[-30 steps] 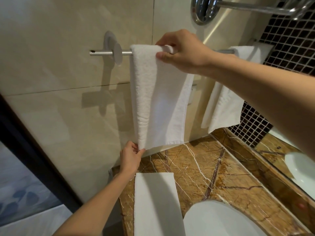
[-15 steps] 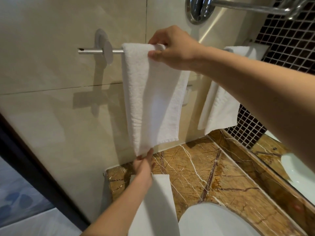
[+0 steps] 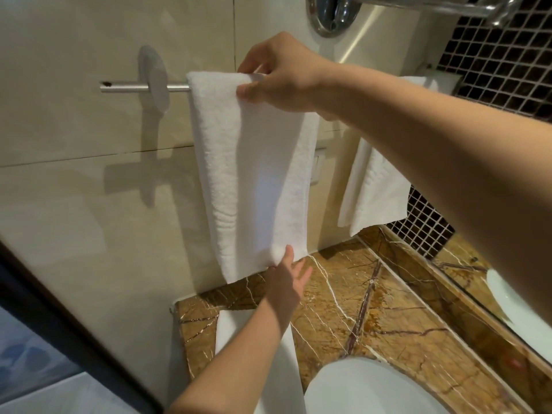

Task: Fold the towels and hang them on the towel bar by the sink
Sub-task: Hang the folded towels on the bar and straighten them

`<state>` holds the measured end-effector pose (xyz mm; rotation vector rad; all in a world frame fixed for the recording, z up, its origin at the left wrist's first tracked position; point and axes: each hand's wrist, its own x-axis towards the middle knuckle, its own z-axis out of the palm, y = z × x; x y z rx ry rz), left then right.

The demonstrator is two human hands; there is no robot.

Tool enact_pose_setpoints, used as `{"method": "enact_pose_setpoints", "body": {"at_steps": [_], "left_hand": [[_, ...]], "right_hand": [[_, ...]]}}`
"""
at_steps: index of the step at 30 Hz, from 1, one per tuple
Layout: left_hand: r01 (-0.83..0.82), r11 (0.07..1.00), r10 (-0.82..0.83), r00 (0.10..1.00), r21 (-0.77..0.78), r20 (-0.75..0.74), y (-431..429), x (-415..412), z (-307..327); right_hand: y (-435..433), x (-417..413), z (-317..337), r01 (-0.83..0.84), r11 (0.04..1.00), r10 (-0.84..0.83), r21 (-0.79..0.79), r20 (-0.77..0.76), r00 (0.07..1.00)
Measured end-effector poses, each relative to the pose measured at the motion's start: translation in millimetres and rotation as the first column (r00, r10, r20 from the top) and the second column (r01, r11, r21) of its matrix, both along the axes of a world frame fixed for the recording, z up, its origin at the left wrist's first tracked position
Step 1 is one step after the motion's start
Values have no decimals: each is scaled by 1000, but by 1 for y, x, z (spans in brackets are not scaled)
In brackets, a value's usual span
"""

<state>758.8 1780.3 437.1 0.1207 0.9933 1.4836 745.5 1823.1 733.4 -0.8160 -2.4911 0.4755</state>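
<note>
Right hand (image 3: 283, 77) pinches towel (image 3: 254, 174) on the bar (image 3: 125, 87), left hand (image 3: 286, 280) flat at its hem; straightening, I'd say, so level the ends next.

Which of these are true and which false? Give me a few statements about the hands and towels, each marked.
1. The right hand grips the towel at the top, where it lies over the bar. True.
2. The left hand is also up at the bar. False: it is at the towel's bottom edge, fingers straight.
3. A second towel hangs further right. True.
4. The counter is plain white. False: it is brown veined stone.
</note>
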Motion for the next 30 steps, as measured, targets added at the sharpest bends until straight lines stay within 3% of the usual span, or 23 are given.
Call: {"method": "enact_pose_setpoints", "body": {"at_steps": [6, 12, 30], "left_hand": [[-84, 993, 59, 963, 84, 264, -4, 6, -4], [-227, 973, 199, 917, 43, 345, -16, 8, 3], [-205, 974, 176, 953, 98, 248, -19, -1, -3]], "right_hand": [[-3, 0, 0, 17, 1000, -17, -13, -8, 1000], [-6, -1, 0, 27, 999, -28, -28, -18, 999], [-7, -2, 2, 48, 998, -49, -48, -4, 999]]}}
